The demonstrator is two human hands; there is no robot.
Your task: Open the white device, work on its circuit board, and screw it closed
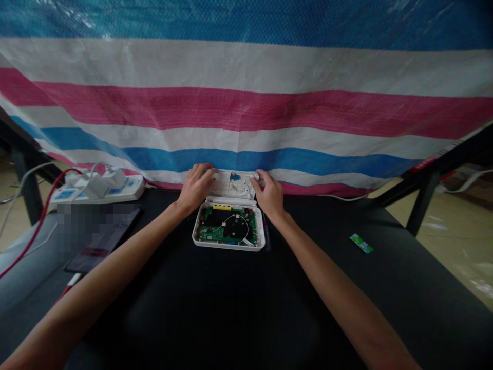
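- Cover (233, 184): white plastic, lying at the far middle of the desk (239, 308), inner face up, with a small blue part near its centre. Its near edge lies just beside the far edge of the tray; whether the two are joined cannot be told.
- Left hand (196, 186): fingers curled over the cover's left end, gripping that end.
- Right hand (268, 192): fingers curled over the cover's right end, gripping that end; the fingertips reach its far corner.
- Tray (228, 227): white, rounded shell, directly on the near side of the cover, between the two wrists. It holds a green board (227, 226) with a yellow strip along its far edge, a black round part in the middle, and a thin white wire looped over it.
- Desk: black, dimly lit; both forearms stretch across it from the near edge.
- Phone (103, 239): dark, flat on the desk, well left of the tray, partly blurred out.
- Power strip (100, 189): white, at the far left corner, with white plugs seated in it; a red cable (36, 226) and pale cables run off it to the left.
- Green packet (361, 243): small, lying alone on the desk, well right of the tray.
- Tarp (246, 103): striped blue, white and pink, hanging behind the desk's far edge, just behind the cover.
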